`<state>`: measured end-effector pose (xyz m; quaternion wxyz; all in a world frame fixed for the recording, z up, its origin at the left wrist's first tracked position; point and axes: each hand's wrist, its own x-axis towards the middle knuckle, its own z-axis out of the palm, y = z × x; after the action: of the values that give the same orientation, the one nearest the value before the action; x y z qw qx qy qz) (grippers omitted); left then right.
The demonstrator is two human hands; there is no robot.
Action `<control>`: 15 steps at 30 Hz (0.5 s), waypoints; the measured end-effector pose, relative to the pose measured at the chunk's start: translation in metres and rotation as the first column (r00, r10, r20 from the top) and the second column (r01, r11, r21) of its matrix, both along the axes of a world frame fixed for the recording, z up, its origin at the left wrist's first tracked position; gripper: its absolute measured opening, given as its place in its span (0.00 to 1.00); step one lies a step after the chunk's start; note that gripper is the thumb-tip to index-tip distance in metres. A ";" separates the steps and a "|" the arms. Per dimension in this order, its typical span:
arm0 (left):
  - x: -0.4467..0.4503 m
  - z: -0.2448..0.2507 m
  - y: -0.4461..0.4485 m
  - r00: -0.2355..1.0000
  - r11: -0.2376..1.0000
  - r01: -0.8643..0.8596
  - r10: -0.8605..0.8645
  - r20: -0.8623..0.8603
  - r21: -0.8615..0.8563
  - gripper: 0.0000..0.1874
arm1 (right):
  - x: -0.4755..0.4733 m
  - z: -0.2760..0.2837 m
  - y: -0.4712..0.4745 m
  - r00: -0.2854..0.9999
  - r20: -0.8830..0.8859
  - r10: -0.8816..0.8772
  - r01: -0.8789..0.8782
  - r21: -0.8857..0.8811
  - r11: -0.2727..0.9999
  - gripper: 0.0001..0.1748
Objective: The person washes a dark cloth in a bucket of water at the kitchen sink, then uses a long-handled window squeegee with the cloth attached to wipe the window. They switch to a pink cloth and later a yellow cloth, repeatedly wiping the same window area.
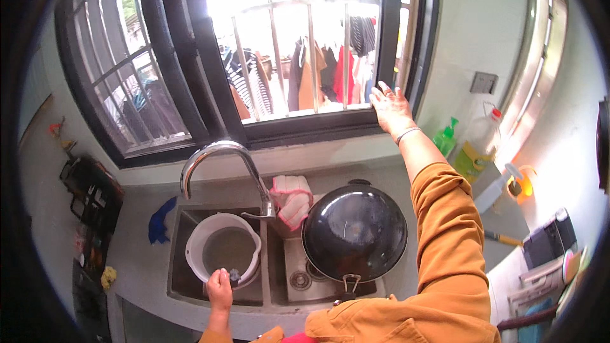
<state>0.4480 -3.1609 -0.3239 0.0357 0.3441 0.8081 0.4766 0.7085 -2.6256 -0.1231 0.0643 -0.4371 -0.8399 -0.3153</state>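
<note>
My right hand (391,108) is stretched out to the lower right corner of the dark window frame (305,126). Its fingers are spread against the frame. Curled near the front rim of a white plastic bucket (189,247), my left hand (219,289) has a small dark grey object (234,276) at its fingers, too indistinct to name. The bucket stands in the left basin of the double sink (177,290) with cloudy liquid in it. An upturned black wok (357,233) covers much of the right basin.
A chrome faucet (221,145) arches over the left basin. Beside it lies a pink-edged white cloth (291,197). A blue cloth (159,221) is on the left counter. A green pump bottle (445,139) and a clear plastic jug (476,145) stand at right. Clothes hang outside the barred window.
</note>
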 end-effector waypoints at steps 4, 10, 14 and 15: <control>0.021 0.010 -0.006 0.969 0.982 -0.167 0.180 0.172 -0.085 0.19 | -0.005 0.009 0.052 0.997 0.070 0.020 -0.021 0.016 1.000 0.28; 0.029 0.020 0.005 0.967 0.974 -0.197 0.212 0.143 -0.112 0.19 | -0.001 -0.009 0.077 0.998 -0.053 -0.020 0.024 0.081 0.996 0.26; 0.031 0.021 0.010 0.987 0.987 -0.159 0.159 0.015 0.004 0.19 | 0.009 -0.011 0.076 0.994 -0.090 -0.066 0.073 0.078 0.994 0.25; 0.032 0.022 0.011 0.984 0.985 -0.172 0.171 0.055 -0.003 0.19 | 0.014 -0.009 0.077 0.995 -0.055 -0.084 0.088 0.063 0.994 0.25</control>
<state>0.4802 -3.1499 -0.3017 0.0165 0.2600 0.8330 0.4881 0.7226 -2.5489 -0.1320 0.0869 -0.4787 -0.8076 -0.3333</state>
